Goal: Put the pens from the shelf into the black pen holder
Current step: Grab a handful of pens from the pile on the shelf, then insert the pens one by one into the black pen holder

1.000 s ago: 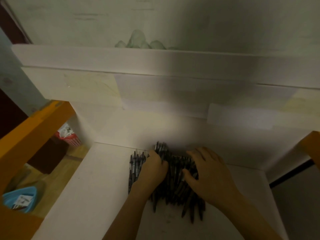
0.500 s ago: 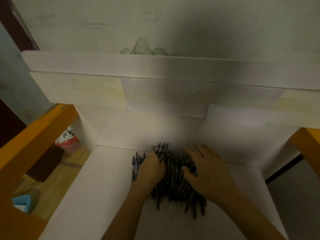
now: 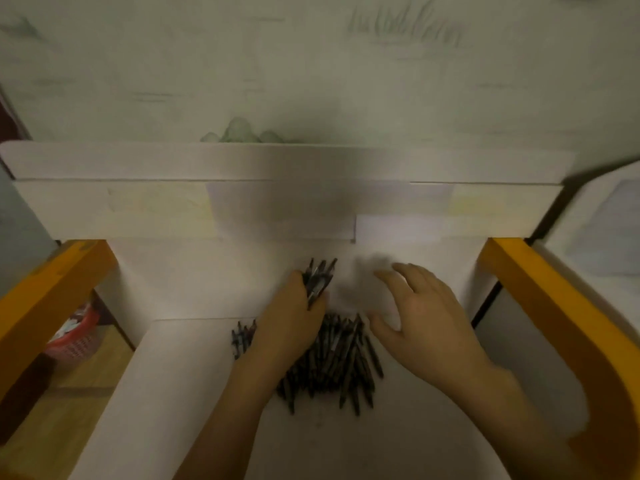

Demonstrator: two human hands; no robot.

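Head view: the left hand grips a bundle of dark pens. The right hand, fingers spread, hovers over the dark pen pile near the white shelf's back edge.

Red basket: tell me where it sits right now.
In the head view the red basket sits low at the far left, on the wooden floor below the orange frame, left of the white shelf.

The left hand grips a small bundle of pens above the white shelf. The right hand hovers with spread fingers over the dark pen pile lying there.
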